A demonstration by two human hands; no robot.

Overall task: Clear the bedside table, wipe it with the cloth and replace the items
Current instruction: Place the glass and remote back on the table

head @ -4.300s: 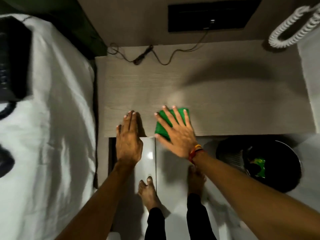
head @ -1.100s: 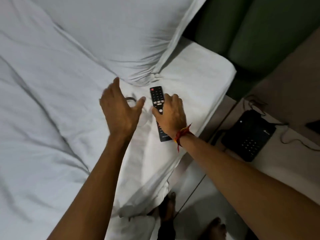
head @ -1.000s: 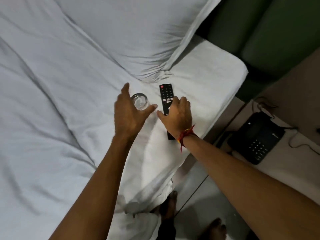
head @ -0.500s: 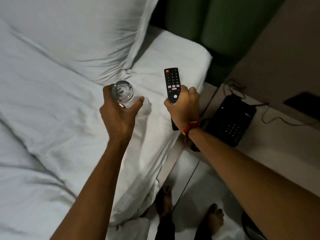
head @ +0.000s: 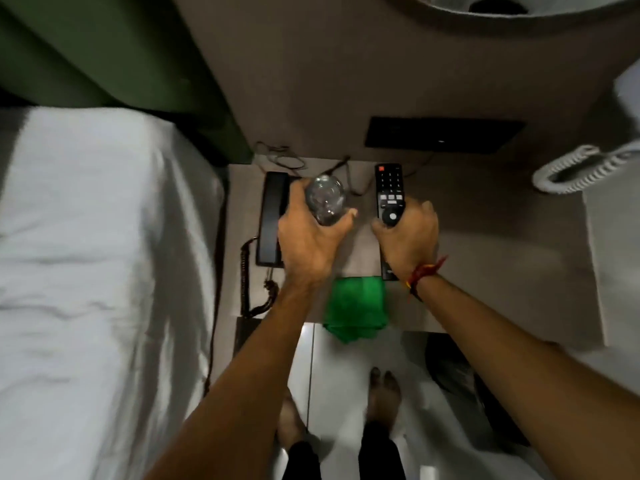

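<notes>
My left hand (head: 308, 244) grips a clear drinking glass (head: 325, 199) over the left part of the wooden bedside table (head: 491, 258). In my right hand (head: 408, 240) is a black TV remote (head: 389, 192), held above the table's middle with its buttons facing up. A folded green cloth (head: 355, 306) lies at the table's front edge, partly hanging over it, below and between my wrists. The black telephone (head: 272, 216) sits on the table's left side, partly hidden by my left hand.
The white bed (head: 93, 271) runs along the left. A green headboard (head: 114, 50) stands behind it. A black wall panel (head: 443, 135) is above the table, with a white coiled cord (head: 575, 168) at right. A dark bin (head: 460, 372) stands on the floor near my feet.
I lifted the glass and the remote off the bed and turned right; both hands now hold them over the bedside table. The phone is back on the table.
</notes>
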